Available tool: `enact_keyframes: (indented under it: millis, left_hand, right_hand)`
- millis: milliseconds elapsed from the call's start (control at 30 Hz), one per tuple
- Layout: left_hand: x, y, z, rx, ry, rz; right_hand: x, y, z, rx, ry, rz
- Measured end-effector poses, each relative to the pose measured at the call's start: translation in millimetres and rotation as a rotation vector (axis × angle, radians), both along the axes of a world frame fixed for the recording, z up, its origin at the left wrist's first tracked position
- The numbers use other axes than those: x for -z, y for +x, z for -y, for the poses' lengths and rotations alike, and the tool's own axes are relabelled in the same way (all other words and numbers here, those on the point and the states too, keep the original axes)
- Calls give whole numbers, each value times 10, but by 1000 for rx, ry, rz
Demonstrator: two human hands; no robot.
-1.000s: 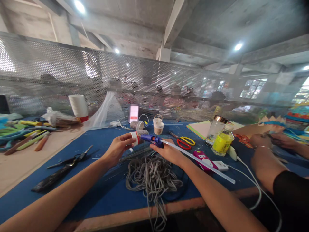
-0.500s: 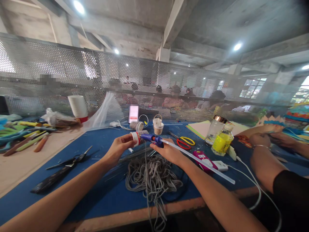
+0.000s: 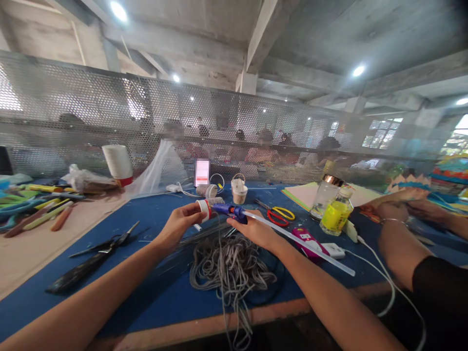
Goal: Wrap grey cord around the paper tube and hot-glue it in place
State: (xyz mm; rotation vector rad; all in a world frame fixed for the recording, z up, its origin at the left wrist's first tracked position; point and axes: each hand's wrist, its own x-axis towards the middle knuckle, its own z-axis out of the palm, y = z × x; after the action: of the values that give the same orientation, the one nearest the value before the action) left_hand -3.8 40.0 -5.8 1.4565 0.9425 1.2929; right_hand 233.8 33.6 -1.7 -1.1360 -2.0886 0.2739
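Observation:
My left hand (image 3: 182, 222) is closed round a small white paper cup (image 3: 203, 209) with a red rim, tilted on its side. A blue glue gun (image 3: 228, 210) is gripped in my right hand (image 3: 256, 230), its nozzle at the cup's red edge; I cannot tell whether they touch. From the gun's back a long translucent glue stick (image 3: 303, 243) slants down over my right forearm. Grey cord (image 3: 234, 268) lies in a loose heap below, and one strand runs up toward the cup. A small cord-wrapped bucket (image 3: 239, 191) with a handle stands behind.
Black-handled scissors (image 3: 106, 248) lie on the left, red-and-yellow scissors (image 3: 280, 215) on the right. Beyond them stand a glass jar (image 3: 323, 197) and a yellow-labelled bottle (image 3: 336, 214). Stacked paper cups (image 3: 117, 163) and a phone (image 3: 202, 173) are farther back. A co-worker's arm (image 3: 398, 239) reaches in at right.
Both hands, the cup and the glue gun stay almost in place. The whole view shifts very slightly.

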Motion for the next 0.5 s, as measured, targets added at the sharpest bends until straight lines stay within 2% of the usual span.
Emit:
enact_keyframes:
  millis: [233, 333, 500]
  left_hand:
    - [5, -5, -25, -30, -53, 46]
    - [25, -17, -59, -31, -96, 79]
    - [60, -19, -89, 5, -154, 157]
  right_hand:
    - [9, 5, -6, -11, 2, -15]
    - [-2, 15, 2, -19, -129, -69]
    - [-30, 5, -23, -195, -371, -249]
